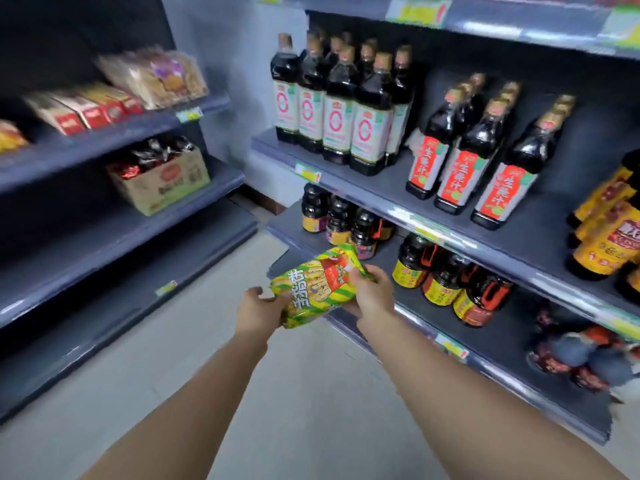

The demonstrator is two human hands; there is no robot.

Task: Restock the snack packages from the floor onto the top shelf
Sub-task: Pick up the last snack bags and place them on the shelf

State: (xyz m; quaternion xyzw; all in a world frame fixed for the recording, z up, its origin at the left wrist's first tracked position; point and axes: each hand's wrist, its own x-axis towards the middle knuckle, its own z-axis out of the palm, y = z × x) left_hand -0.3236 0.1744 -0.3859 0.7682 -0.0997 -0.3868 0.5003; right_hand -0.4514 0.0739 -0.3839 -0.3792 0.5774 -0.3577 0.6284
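Left fingers (282, 299): we see them curled against the lower end of the snack package, thumb on top, pinching its edge.
Right fingers (355, 271): we see them wrapped over the upper right side of the package, closed on it; the fingertips are partly hidden behind the wrapper.
Left hand (261, 311): palm turned inward, forearm bare, reaching forward from the lower left.
Right hand (372, 292): just beside the left, the package bridging the two.
Snack package (317, 285): green and yellow striped bag with a red patch, held tilted in the air between both hands, above the floor and in front of the lower edge of the right-hand shelving; it touches no shelf.
Floor (194, 358): pale tiles running between the two shelving units.
Right shelving (349, 178): grey boards; we count tall dark sauce bottles (334, 105) with white labels near the left end, red-labelled bottles (457, 157) further right, orange-labelled bottles (609, 233) at the right edge.
Lower right shelf: squat dark jars (446, 278) with yellow labels stand just behind the package.
Left shelving (114, 140): a cardboard box (162, 181) of dark wrapped goods near the right end, red boxes (86, 110) and clear bags (156, 76) one board higher.
Sharpness: the frame is blurred, so we cannot read the labels.
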